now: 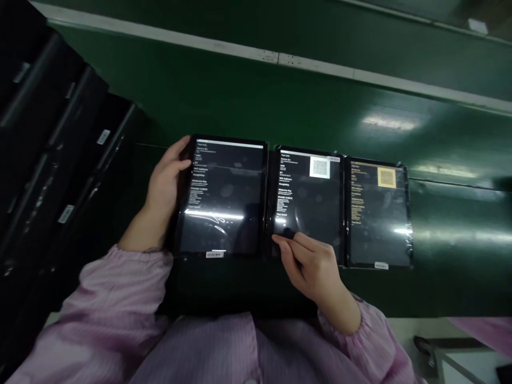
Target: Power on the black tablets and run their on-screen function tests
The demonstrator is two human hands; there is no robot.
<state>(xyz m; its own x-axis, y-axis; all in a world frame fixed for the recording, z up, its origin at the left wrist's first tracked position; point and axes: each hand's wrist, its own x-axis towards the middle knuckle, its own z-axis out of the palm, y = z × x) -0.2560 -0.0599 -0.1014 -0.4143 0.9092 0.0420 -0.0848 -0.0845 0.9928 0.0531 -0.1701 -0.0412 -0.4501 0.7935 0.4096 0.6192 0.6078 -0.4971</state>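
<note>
Three black tablets lie side by side on a green surface (280,101), screens lit with small text. My left hand (166,178) grips the left edge of the left tablet (222,197), thumb on its bezel. My right hand (308,261) rests on the lower left corner of the middle tablet (310,200), fingers curled and pinched at its edge. The middle tablet shows a white QR code at its top right. The right tablet (378,213) shows a yellow QR code and sits untouched. Pink sleeves cover both my arms.
A stack of black trays or devices with white labels (60,149) fills the left side. A pale rail (276,56) runs across the back of the green surface. A pale bench edge with a dark object (424,346) lies at the lower right.
</note>
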